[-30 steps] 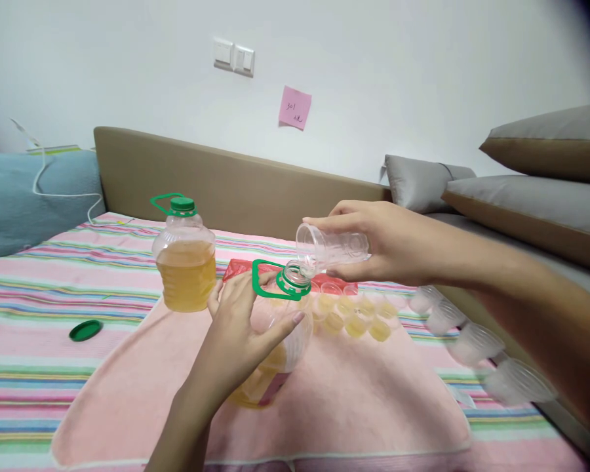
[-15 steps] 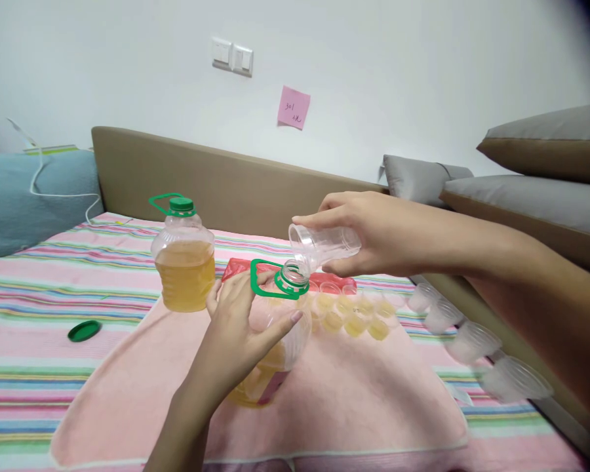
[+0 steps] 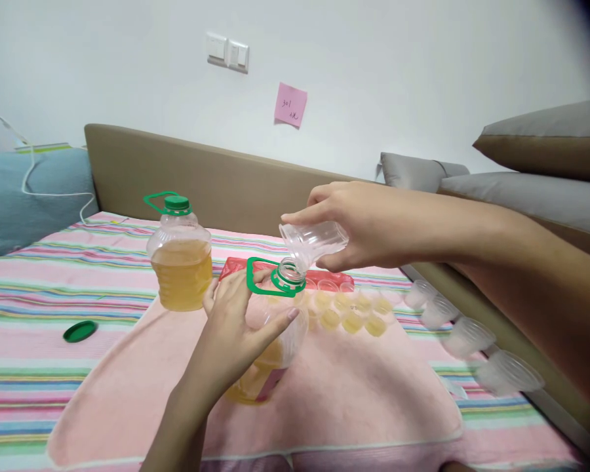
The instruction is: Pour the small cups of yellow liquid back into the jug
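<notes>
My left hand is closed around the upper body of a clear plastic jug with a green ring handle and amber liquid low inside. The jug's mouth is uncapped. In my right hand a clear plastic cup lies tilted on its side, its rim over the jug's mouth; I see no liquid in the cup. A second jug, capped in green and holding amber liquid, stands upright to the left. The loose green cap lies on the striped sheet.
Several small cups of yellow liquid stand in rows behind the jug, before a red plastic wrapper. Stacks of clear cups lie along the right edge. A pink cloth covers the striped sheet; grey cushions rise at right.
The cup in my right hand has shifted slightly left over the jug's mouth, still tilted. My left hand keeps its hold on the jug. The whole view has drifted a little.
</notes>
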A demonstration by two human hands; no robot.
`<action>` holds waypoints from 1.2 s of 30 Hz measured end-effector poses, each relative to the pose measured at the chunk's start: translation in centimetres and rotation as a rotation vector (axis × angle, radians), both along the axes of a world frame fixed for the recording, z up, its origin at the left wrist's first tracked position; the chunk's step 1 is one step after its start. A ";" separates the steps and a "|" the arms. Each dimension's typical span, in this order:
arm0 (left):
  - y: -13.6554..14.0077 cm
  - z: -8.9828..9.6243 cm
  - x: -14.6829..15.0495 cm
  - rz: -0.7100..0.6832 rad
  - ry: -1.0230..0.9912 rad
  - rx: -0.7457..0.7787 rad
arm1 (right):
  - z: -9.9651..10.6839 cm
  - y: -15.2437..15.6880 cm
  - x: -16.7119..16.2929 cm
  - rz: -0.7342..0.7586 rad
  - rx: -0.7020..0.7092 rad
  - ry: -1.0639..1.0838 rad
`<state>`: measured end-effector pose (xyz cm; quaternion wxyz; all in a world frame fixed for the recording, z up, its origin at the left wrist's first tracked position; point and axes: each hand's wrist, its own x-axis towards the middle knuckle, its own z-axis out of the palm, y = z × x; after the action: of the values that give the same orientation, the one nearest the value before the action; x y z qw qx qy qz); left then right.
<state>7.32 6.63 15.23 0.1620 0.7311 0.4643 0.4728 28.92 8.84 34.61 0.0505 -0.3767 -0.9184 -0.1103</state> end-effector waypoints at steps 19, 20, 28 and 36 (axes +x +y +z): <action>0.4 -0.5 0.0 -0.001 0.011 0.065 | 0.8 -0.4 -1.0 0.020 -0.017 -0.096; 0.4 -0.6 0.0 0.001 0.015 0.062 | 0.8 -0.4 -1.0 0.021 -0.017 -0.088; 0.3 -0.5 0.0 0.012 0.015 0.063 | 0.8 -0.5 -1.4 -0.001 -0.028 -0.062; 0.2 -0.4 0.0 0.008 0.016 0.060 | 1.2 -0.8 -1.5 -0.005 -0.024 -0.159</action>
<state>7.29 6.85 14.81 0.1343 0.7375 0.4542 0.4813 27.46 8.08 35.84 -0.0272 -0.3698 -0.9197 -0.1291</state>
